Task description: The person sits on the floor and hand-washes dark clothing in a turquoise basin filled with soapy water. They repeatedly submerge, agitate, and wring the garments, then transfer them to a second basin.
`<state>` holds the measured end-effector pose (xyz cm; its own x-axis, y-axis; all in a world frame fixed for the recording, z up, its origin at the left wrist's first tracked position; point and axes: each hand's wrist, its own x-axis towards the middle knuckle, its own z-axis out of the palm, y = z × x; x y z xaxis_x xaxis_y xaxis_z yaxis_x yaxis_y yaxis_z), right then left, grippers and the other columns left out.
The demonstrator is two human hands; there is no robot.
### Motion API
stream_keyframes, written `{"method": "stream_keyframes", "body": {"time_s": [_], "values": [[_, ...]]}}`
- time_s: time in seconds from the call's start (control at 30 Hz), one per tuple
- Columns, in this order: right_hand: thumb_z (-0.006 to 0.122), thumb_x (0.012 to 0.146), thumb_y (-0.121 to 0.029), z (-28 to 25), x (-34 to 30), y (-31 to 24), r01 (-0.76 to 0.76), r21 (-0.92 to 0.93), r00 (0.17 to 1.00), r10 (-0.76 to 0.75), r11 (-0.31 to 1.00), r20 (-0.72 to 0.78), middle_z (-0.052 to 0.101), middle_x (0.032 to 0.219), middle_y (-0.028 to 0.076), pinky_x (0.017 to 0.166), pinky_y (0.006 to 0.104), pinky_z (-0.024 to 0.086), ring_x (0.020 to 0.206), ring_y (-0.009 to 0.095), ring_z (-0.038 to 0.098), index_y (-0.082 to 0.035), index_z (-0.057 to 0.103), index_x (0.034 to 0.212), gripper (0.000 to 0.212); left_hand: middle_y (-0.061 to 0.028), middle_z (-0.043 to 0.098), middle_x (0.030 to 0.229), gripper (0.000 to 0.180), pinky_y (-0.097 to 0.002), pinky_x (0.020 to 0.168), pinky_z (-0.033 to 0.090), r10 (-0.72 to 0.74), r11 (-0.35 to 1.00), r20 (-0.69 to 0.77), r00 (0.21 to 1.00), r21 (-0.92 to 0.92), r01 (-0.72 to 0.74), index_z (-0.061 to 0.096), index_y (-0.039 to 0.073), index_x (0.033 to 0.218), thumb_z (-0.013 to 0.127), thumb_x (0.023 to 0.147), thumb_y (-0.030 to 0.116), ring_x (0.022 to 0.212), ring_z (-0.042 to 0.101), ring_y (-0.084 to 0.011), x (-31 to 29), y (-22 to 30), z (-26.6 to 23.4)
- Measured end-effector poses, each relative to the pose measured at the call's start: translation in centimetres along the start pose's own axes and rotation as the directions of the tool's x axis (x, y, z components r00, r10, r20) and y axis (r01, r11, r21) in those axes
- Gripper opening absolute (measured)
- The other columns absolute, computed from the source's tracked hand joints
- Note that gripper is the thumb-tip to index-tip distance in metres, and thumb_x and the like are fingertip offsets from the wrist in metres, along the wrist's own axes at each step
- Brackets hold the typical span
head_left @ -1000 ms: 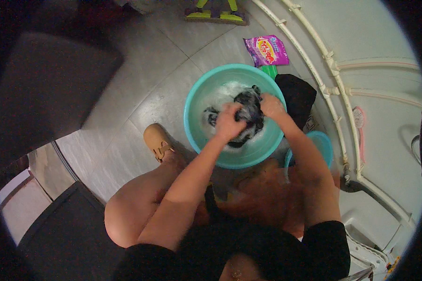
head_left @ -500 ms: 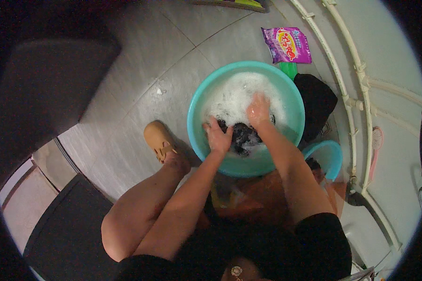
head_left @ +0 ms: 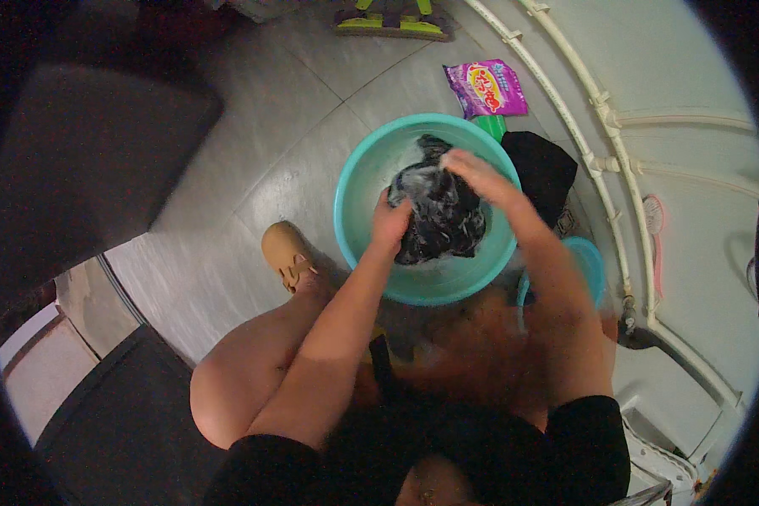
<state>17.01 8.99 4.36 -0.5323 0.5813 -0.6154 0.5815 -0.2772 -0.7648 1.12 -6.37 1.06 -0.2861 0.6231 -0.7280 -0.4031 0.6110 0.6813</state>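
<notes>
A turquoise basin stands on the floor in front of me. Bunched up inside it is a wet black cloth, streaked with white suds; its exact kind does not show. My left hand grips the cloth's left edge, the thumb lying on top. At the upper right of the cloth, my right hand has its fingers pressed together against the fabric. Those fingers are slightly blurred, and their tips are partly lost in suds.
Beyond the basin lie a purple packet and a green object. Black fabric and a smaller blue basin sit on the right, near white wall pipes. A pink brush is by the wall.
The black cloth, mostly under foam before, now shows as a large bunch on top. My left hand has closed on its edge. My right hand has moved up slightly and turned leftward.
</notes>
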Motion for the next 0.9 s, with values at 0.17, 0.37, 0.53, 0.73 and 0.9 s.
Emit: {"method": "stream_keyframes", "body": {"time_s": [0.17,0.37,0.53,0.73,0.9], "values": [[0.057,0.085,-0.057,-1.5,-2.4,1.7,-0.037,-0.587,0.968,-0.116,0.809,-0.222,0.045,0.135,0.027,0.099,0.046,0.04,0.117,0.042,0.051,-0.009,0.048,0.133,0.068,-0.0267,0.06,0.112,0.088,-0.0431,0.088,0.049,0.54,0.523,0.193,0.819,0.685,-0.507,0.03,0.005,0.145,0.074,0.071,0.024,0.101,0.06,-0.0407,-3.7,0.1,2.8],[0.069,0.078,-0.04,7.8,-4.9,3.8,-0.021,-0.936,0.965,-0.237,0.352,-0.111,0.007,0.154,0.026,0.1,0.0596,0.035,0.131,0.053,0.028,-0.022,0.039,0.142,0.072,-0.0215,0.031,0.146,0.111,-0.0519,0.104,0.032,0.458,0.238,0.233,0.858,0.897,-0.371,0.022,0.015,0.15,0.084,0.059,0.033,0.13,0.037,-0.0372,-7.5,1.1,2.5],[0.068,0.078,-0.03,9.0,0.3,6.8,-0.121,-0.694,0.974,-0.049,0.71,-0.22,0.015,0.154,0.022,0.104,0.0554,0.033,0.136,0.04,0.028,-0.027,0.04,0.142,0.07,-0.0216,0.031,0.144,0.11,-0.0507,0.102,0.035,0.35,0.357,0.029,0.936,0.92,-0.162,0.028,0.007,0.145,0.085,0.058,0.044,0.125,0.038,-0.0452,-3.8,-2.5,-1.8],[0.055,0.086,-0.036,6.6,6.1,12.7,0.022,-0.89,0.976,-0.203,0.454,-0.079,0.041,0.144,0.016,0.109,0.0454,0.032,0.132,0.036,0.038,-0.018,0.046,0.138,0.056,-0.0206,0.065,0.098,0.079,-0.0452,0.086,0.049,0.112,0.49,-0.074,0.991,0.872,0.009,0.055,-0.002,0.119,0.085,0.061,0.042,0.093,0.064,-0.0341,0.8,-1.6,-0.7],[0.058,0.08,-0.026,8.4,6.5,7.3,-0.032,-0.972,0.995,-0.085,0.234,-0.053,0.036,0.148,0.014,0.113,0.0419,0.027,0.132,0.035,0.036,-0.014,0.049,0.136,0.057,-0.0236,0.066,0.105,0.078,-0.0405,0.086,0.051,-0.059,0.961,-0.039,0.997,0.269,0.067,0.056,-0.006,0.118,0.082,0.054,0.031,0.098,0.066,-0.0329,5.8,-4.3,-4.6]]}}
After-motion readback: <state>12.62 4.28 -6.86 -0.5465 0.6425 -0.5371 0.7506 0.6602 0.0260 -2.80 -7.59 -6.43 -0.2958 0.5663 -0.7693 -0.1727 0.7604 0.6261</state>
